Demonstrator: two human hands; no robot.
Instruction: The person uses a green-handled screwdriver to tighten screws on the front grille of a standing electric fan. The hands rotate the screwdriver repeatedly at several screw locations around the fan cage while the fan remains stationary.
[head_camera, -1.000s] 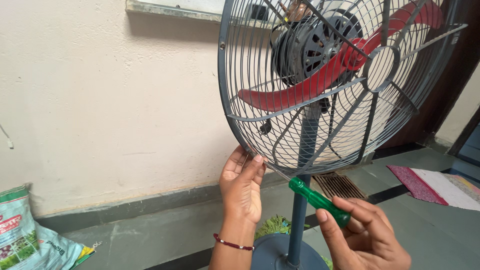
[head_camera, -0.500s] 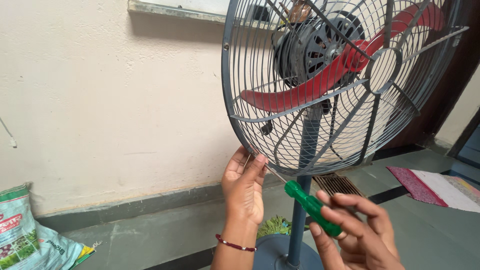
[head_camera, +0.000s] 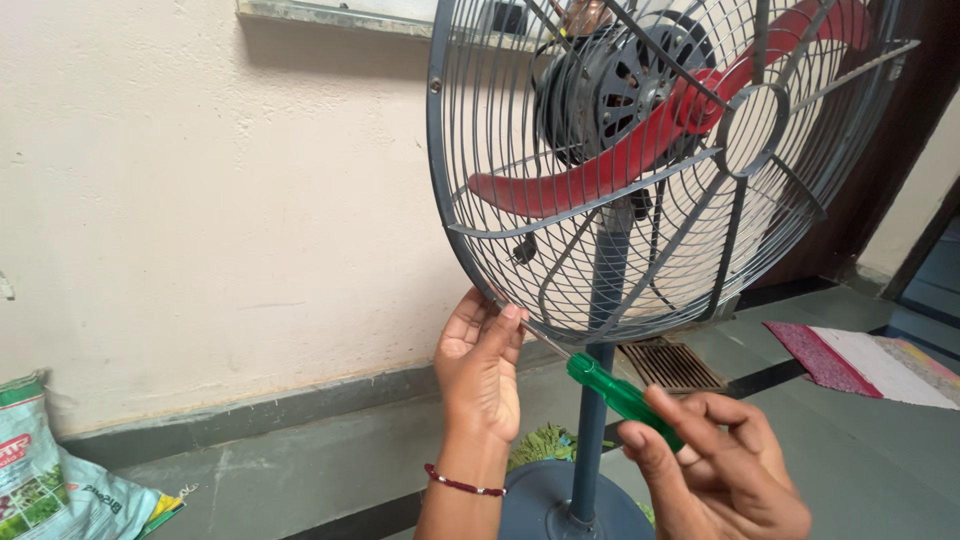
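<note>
Change: the right hand (head_camera: 725, 470) has drawn the green-handled screwdriver (head_camera: 622, 396) slightly lower and nearer.
Screwdriver: gripped in the right fingers, tip at the grey wire fan guard (head_camera: 640, 230) lower rim.
Left hand (head_camera: 480, 365): open, fingertips touching that rim.
Hidden: the tip's contact point is unclear.

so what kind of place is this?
Probably a home, a porch or passage: plastered wall, tiled floor with a drain grate, a folded mat, and a pedestal fan being worked on.
</note>
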